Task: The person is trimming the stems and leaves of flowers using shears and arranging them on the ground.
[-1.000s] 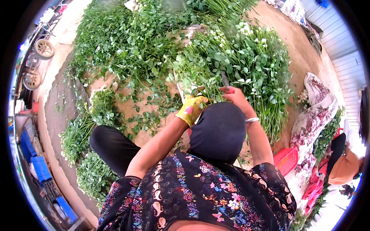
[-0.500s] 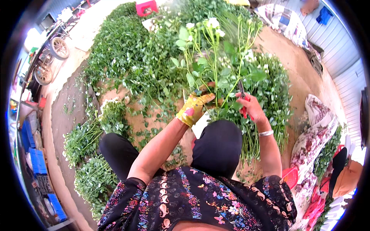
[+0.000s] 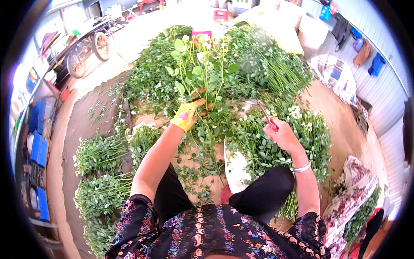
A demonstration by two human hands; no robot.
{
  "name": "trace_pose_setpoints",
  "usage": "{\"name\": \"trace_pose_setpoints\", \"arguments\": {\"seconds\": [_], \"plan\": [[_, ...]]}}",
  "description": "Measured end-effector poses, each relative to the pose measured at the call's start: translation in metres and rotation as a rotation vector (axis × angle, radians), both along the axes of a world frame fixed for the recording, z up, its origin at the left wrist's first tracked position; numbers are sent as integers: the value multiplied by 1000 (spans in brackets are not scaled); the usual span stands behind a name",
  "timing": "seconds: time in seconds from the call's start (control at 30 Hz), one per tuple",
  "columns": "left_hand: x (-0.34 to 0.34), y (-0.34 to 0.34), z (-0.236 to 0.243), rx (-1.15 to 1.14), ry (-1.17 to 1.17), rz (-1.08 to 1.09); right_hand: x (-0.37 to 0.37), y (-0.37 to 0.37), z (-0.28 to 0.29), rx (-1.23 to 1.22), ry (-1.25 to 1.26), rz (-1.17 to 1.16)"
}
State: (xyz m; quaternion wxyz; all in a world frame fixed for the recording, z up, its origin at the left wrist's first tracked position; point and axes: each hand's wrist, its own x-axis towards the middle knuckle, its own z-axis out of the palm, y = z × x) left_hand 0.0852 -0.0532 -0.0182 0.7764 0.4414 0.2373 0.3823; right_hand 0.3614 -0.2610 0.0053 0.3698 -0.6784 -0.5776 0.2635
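Observation:
My left hand (image 3: 192,111), in a stained yellow glove, grips several upright leafy stems (image 3: 207,71) topped with small white blooms, held out in front of me. My right hand (image 3: 279,134) is closed on shears (image 3: 269,121) with red handles, their blades pointing up and away, apart from the held stems. Below that hand lies a heap of cut flower stems (image 3: 302,138), and a smaller bundle (image 3: 101,155) lies at my left. A white strip of material (image 3: 235,168) shows between my knees.
A large green pile (image 3: 263,60) spreads ahead. Carts with spoked wheels (image 3: 101,46) and blue crates (image 3: 38,146) line the left side. On the right are a floral cloth (image 3: 349,198), a bundled sheet (image 3: 330,77) and clothes (image 3: 362,52) hung on the metal wall.
My left hand with the stems has moved left and away from me. My right hand and shears have drawn apart from the stems. The view has tilted up, showing more of the room.

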Motion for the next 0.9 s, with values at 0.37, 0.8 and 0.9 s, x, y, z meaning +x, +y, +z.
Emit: {"name": "trace_pose_setpoints", "arguments": {"seconds": [0.37,0.8,0.9], "plan": [[-30,10,-10,-11,17,155,-46,123,55,391,-482,55],[-24,0,-24,67,29,68,-46,152,36,282,-350,21],[-23,-2,-23,63,48,56,-45,150,35,278,-353,4]]}}
